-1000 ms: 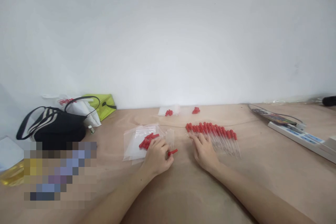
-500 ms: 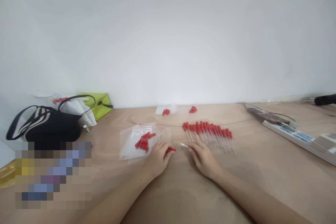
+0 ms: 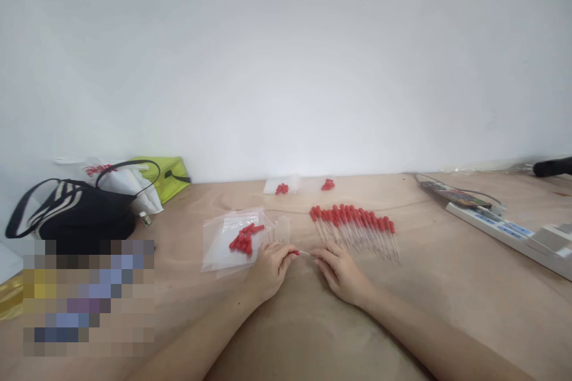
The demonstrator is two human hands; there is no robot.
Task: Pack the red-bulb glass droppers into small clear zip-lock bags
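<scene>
My left hand (image 3: 270, 269) is closed on a red rubber dropper bulb (image 3: 295, 253), most of which its fingers hide. My right hand (image 3: 338, 272) pinches a thin clear glass dropper tube (image 3: 305, 253), whose near end meets the bulb's opening. Whether the tube sits inside the bulb I cannot tell. Beyond my right hand lies a row of droppers with red bulbs (image 3: 353, 217), their clear tubes pointing toward me. Left of my left hand, loose red bulbs (image 3: 242, 239) rest in a pile on clear plastic bags (image 3: 214, 250).
Farther back are two small groups of red bulbs (image 3: 282, 189), near the wall. On the left stand a black bag (image 3: 89, 211), a lime-green bag (image 3: 172, 178) and a small bottle (image 3: 145, 218). At right, a phone (image 3: 456, 193) lies by a white power strip (image 3: 500, 226).
The tube in my right hand has come leftward to the red bulb in my left hand; a gap lay between them before. The surrounding things stayed put.
</scene>
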